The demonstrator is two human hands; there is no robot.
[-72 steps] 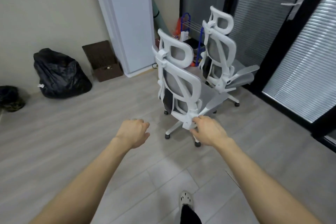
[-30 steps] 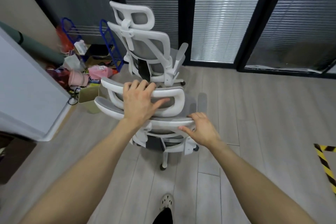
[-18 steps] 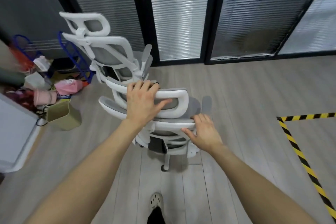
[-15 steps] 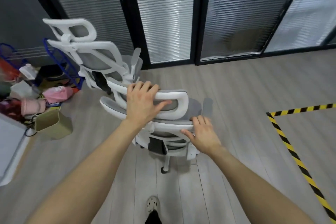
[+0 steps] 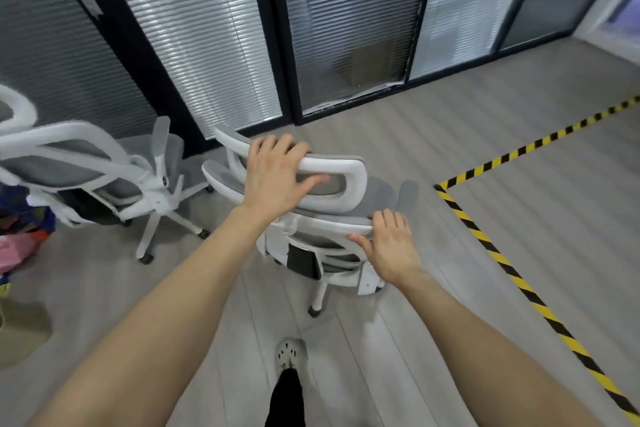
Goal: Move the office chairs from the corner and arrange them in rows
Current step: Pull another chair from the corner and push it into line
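A white-framed office chair (image 5: 349, 184) with grey mesh stands right in front of me, its back towards me. My left hand (image 5: 277, 173) grips the top of its headrest, fingers curled over the rim. My right hand (image 5: 391, 243) holds the upper edge of the backrest frame lower down, on the right. A second chair (image 5: 90, 166) of the same kind stands at the left, partly cut off by the frame edge.
Glass partitions with blinds and black frames (image 5: 280, 31) run along the back. Yellow-black floor tape (image 5: 491, 253) marks a corner at the right. Coloured clutter (image 5: 17, 236) lies at the far left edge. My shoe (image 5: 290, 355) shows at the bottom.
The view has swung right with the held chair. The second chair and the clutter have slid towards the left edge, and the floor tape has come closer. Both hands keep their hold.
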